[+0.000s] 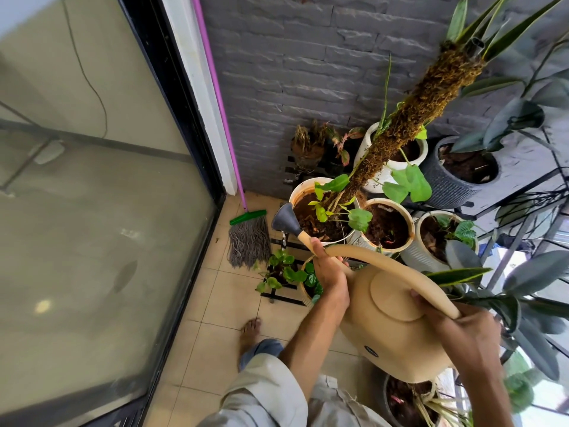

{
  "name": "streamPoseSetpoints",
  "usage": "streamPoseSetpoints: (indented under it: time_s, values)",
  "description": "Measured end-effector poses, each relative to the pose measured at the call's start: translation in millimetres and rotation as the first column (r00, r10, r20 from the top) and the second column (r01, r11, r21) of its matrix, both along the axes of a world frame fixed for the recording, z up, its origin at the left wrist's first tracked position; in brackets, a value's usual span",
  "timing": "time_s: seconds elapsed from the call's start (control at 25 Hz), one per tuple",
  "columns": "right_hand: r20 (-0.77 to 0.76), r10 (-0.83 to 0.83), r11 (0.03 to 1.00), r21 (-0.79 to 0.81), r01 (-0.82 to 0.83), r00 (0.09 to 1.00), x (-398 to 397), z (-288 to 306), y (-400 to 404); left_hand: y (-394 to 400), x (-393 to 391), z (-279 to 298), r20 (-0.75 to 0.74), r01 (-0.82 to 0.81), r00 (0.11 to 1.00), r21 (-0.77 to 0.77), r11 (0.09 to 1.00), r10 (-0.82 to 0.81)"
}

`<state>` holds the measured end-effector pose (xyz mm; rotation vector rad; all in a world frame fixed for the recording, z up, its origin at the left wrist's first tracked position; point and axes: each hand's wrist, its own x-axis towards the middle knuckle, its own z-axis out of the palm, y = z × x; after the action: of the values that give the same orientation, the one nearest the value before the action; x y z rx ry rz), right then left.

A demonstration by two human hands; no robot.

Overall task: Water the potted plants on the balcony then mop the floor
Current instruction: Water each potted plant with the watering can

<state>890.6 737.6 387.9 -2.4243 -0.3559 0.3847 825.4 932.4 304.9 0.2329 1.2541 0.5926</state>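
I hold a beige watering can (391, 328) tilted forward. My left hand (331, 272) grips its spout just behind the grey rose head (284, 221). My right hand (468, 331) is closed around the curved handle at the back. A thin stream of water falls from the rose onto a small leafy plant (281, 271) on a low black stand. A white pot with a moss pole (320, 217) sits just right of the rose. A mop (248, 238) with a purple handle, green clamp and grey strands leans in the corner.
Several more pots crowd the right: a white ribbed pot (388, 226), another white pot (443, 235), a dark textured pot (462, 174), a tall white pot (397, 155). A glass sliding door (101, 211) fills the left. My bare foot (249, 332) stands on beige tiles. Dark leaves overhang at right.
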Motion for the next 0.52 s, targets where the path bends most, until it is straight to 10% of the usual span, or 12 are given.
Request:
streamPoseSetpoints:
  time_s: [0.52]
  values:
    - [-0.043, -0.003, 0.997, 0.077, 0.007, 0.999, -9, 4, 9, 6, -7, -5, -0.002, 0.034, 0.999, 0.018, 0.999, -0.034]
